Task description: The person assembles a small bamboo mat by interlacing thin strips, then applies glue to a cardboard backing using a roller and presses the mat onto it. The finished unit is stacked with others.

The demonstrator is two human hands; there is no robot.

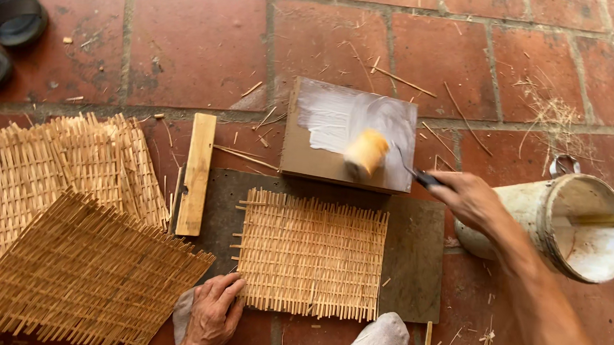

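Nearest the viewer, the left hand point(212, 317) lies flat and open on the near-left corner of a woven bamboo mat point(310, 255), which sits on a dark board point(413, 265) on the brick floor point(200, 44). Beyond it, the right hand point(468, 198) has its grip closed around the handle of a small paint roller point(365, 154), whose head rests further off on a white-smeared wooden panel point(350, 134). The loaded roller could drip across the mat, or the forearm could knock the tilted white bucket point(569, 226) beside it.
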